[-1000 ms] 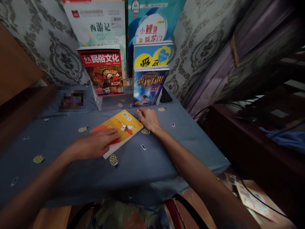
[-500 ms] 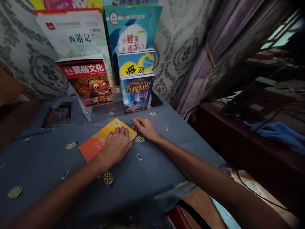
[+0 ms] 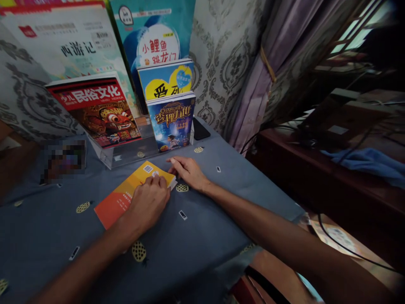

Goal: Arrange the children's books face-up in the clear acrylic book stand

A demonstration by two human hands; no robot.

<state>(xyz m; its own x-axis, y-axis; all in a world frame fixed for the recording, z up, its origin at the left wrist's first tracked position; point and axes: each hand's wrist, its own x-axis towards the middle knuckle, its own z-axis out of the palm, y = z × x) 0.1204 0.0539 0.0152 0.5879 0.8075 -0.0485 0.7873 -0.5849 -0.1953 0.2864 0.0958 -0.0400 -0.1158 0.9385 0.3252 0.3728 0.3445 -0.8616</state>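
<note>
An orange and yellow book (image 3: 126, 195) lies flat, back cover up, on the blue-grey tablecloth (image 3: 205, 228). My left hand (image 3: 148, 202) rests on the book's right half with its fingers curled down onto the cover near the far edge. My right hand (image 3: 187, 170) lies on the cloth at the book's far right corner, fingers stretched out and touching that corner. Behind the book a clear acrylic stand (image 3: 126, 154) holds a red magazine (image 3: 96, 110) and a dark blue book (image 3: 171, 120) upright.
Taller books lean against the patterned wall (image 3: 218, 55) behind the stand: a white one (image 3: 63, 46), a teal one (image 3: 155, 33), a yellow-blue one (image 3: 166, 78). A black phone (image 3: 201, 128) lies by the wall. A purple curtain (image 3: 278, 55) hangs right, beside a dark wooden ledge (image 3: 316, 169) with a blue cloth (image 3: 370, 162).
My left hand slid from the book's near left part across to its right half. My right hand stayed at the corner. The view shifted rightward and closer.
</note>
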